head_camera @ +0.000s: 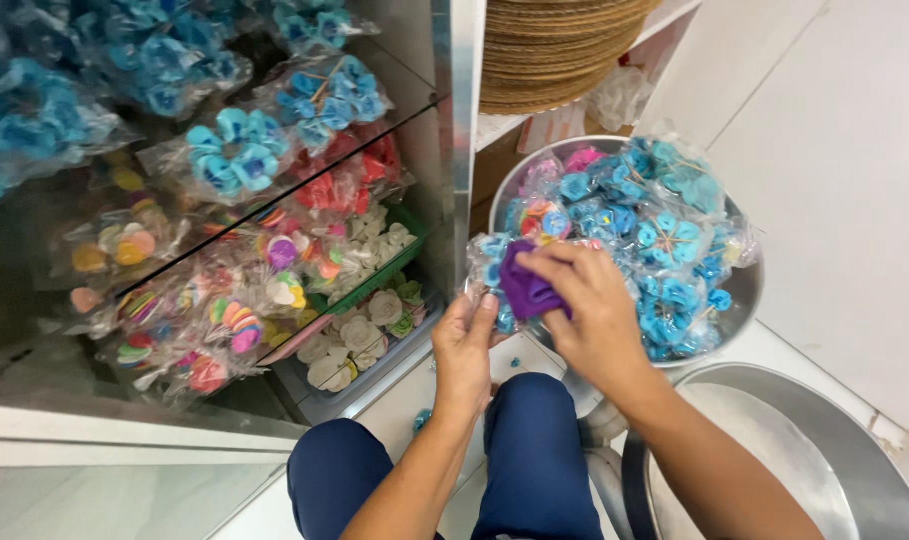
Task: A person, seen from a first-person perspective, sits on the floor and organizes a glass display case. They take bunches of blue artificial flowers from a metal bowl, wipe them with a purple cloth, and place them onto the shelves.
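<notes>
Both hands meet just above the person's knees, in front of a glass display case [224,200]. The left hand [464,350] pinches the lower edge of a clear plastic packet of blue flowers [492,270], fingers curled up around its corner. The right hand [589,310] presses a purple cloth [526,288] against the front of that packet, thumb and fingers closed over the cloth.

The packet is small, crinkled and see-through, and the flowers inside are light blue with darker centres (most of it is hidden behind the cloth and the right hand). The cloth is a deep violet, soft and bunched into folds.

Just behind the hands stands a round metal basin [744,285] heaped with more packets, mostly blue flowers [664,230], with a few pink and multicoloured ones towards its left rim. A second, larger metal basin [864,470] sits at the lower right. Inside the case, packets of blue, red, cream and rainbow-coloured flowers lie piled on the shelves. A stack of woven trays [549,50] rests on a shelf above the basin.
</notes>
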